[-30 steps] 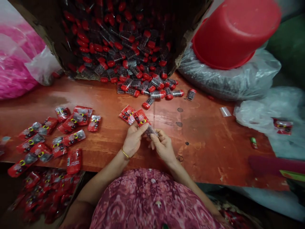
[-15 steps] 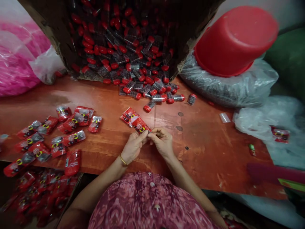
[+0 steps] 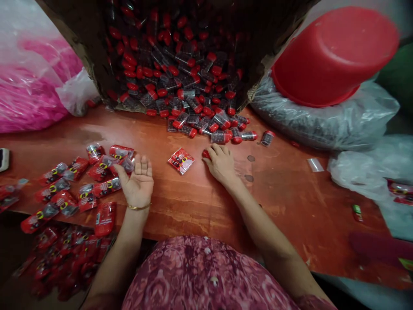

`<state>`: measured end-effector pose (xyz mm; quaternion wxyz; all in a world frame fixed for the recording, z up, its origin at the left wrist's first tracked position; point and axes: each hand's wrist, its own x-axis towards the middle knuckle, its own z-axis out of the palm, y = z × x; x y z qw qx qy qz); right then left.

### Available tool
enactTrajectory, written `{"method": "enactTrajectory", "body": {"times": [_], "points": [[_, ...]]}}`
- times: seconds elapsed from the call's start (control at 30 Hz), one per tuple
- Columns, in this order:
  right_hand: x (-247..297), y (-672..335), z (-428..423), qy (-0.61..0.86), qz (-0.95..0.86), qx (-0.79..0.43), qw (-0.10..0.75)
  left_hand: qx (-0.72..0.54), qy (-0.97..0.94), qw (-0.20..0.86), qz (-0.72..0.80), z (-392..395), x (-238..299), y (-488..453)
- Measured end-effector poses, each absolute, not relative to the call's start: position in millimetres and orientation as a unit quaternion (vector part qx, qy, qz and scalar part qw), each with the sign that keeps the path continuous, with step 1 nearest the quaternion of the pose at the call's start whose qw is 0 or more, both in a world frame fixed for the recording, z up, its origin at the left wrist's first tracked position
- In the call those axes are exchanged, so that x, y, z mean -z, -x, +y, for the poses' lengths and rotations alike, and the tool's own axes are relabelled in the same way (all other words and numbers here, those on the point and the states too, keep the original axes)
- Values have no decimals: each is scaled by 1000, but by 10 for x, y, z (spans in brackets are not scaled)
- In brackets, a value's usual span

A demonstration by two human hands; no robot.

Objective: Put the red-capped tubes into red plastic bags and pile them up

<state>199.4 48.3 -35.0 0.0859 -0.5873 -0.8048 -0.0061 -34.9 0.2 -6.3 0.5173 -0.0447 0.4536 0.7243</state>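
Note:
My right hand point(image 3: 222, 163) is curled over a small clear bottle with a red cap point(image 3: 205, 153), mostly hidden under its fingers. My left hand point(image 3: 139, 185) is palm up with fingers stretched out, holding nothing. Behind its thumb lie filled red packets point(image 3: 101, 168), scattered over the left of the table, each with a bottle showing through clear film. Between my hands rests a small stack of flat red printed sleeves point(image 3: 181, 161). Beyond my right hand, several red-capped bottles of dark beads point(image 3: 221, 137) spill from a cardboard box point(image 3: 260, 82).
At the back right, an upturned red bucket point(image 3: 335, 56) sits on a clear plastic bag point(image 3: 322, 125). Pink material fills a bag point(image 3: 35, 90) at the left. More red packets point(image 3: 67, 258) lie below the table's front edge. A tiny green-topped item point(image 3: 357, 212) lies right.
My hands have parted from the red sleeve they were pinching together. The left moved left and opened; the right reached forward onto a bottle. The view shifted slightly.

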Motion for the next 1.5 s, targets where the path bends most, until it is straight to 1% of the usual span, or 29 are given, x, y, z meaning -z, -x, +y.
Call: {"method": "enactTrajectory", "body": {"times": [0.1, 0.13, 0.17, 0.2, 0.27, 0.33, 0.37, 0.43, 0.53, 0.73, 0.93, 1.03, 1.13, 1.23, 1.33, 1.4, 1.5], "points": [[377, -2101, 182, 611, -786, 34, 92, -620, -26, 590, 517, -60, 88, 152], [395, -2141, 82, 616, -780, 42, 99, -574, -86, 597, 554, -73, 102, 67], [419, -2179, -9, 619, -776, 50, 109, -536, -175, 578, 590, -74, 117, -11], [448, -2214, -89, 621, -772, 55, 120, -505, -283, 528, 622, -60, 132, -76], [516, -2264, -212, 625, -764, 56, 149, -436, -489, 368, 660, 13, 162, -150], [581, -2287, -287, 626, -757, 50, 184, -339, -617, 220, 676, 124, 192, -153], [607, -2290, -309, 625, -753, 47, 200, -287, -650, 176, 682, 179, 208, -139], [633, -2279, -332, 624, -746, 43, 227, -199, -680, 138, 692, 267, 238, -106], [603, -2231, -333, 621, -742, 39, 252, -150, -692, 124, 696, 318, 261, -88], [446, -2067, -302, 592, -753, 26, 285, -181, -680, 156, 693, 303, 262, -101], [437, -2003, -295, 578, -759, 1, 301, -193, -679, 143, 694, 362, 298, -90], [420, -1994, -299, 574, -748, -24, 333, -209, -676, 148, 691, 374, 288, -83], [364, -1906, -275, 563, -720, -105, 393, -267, -654, 164, 689, 303, 225, -111], [298, -1730, -201, 558, -636, -259, 466, -331, -642, 197, 664, 167, 125, -186], [238, -1563, -110, 521, -530, -416, 524, -373, -638, 227, 634, 41, 42, -269], [202, -1510, -76, 497, -484, -461, 553, -394, -639, 244, 613, -14, 15, -304], [166, -1520, -88, 495, -447, -458, 588, -426, -605, 299, 603, -69, 5, -320]]}}
